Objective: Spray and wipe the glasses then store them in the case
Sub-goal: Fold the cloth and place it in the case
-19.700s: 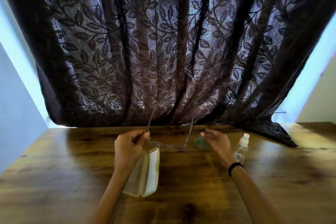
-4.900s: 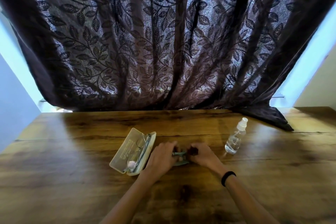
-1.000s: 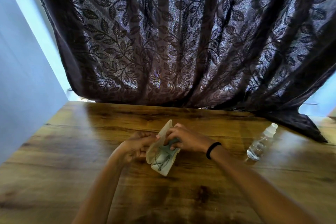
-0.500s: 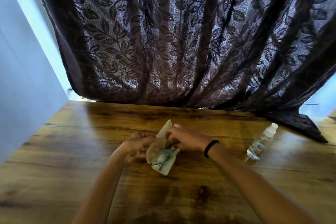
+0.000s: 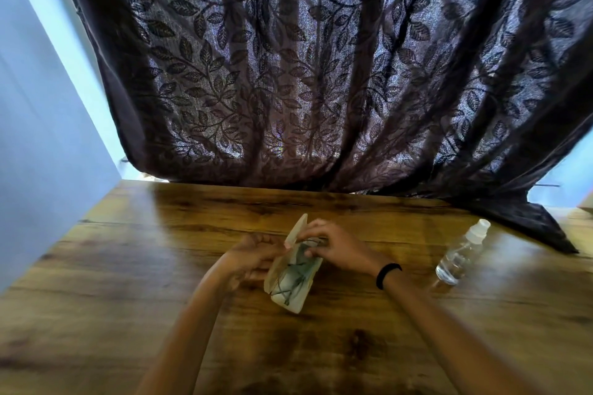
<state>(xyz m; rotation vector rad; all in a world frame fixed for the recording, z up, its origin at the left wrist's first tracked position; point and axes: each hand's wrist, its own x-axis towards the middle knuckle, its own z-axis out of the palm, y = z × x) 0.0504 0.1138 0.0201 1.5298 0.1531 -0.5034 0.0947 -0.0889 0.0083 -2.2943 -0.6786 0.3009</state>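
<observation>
A pale translucent glasses case (image 5: 296,300) stands half open on the wooden table (image 5: 128,282), its lid (image 5: 296,231) raised. Folded glasses (image 5: 293,279) lie inside it, with a green cloth (image 5: 301,255) on top of them. My left hand (image 5: 253,255) holds the case from the left, fingers curled against the lid side. My right hand (image 5: 333,244) reaches into the far end of the case and presses the cloth down with its fingers bent; a black band sits on that wrist. A clear spray bottle (image 5: 462,255) stands apart at the right.
A dark leaf-patterned curtain (image 5: 321,74) hangs along the table's far edge, and its hem (image 5: 529,224) lies on the table behind the bottle. A pale blue wall (image 5: 41,138) borders the table on the left.
Over the last second my right hand pushed the cloth a little deeper into the case. Earlier the glasses went from my hands into the case, and the case moved toward the middle.
</observation>
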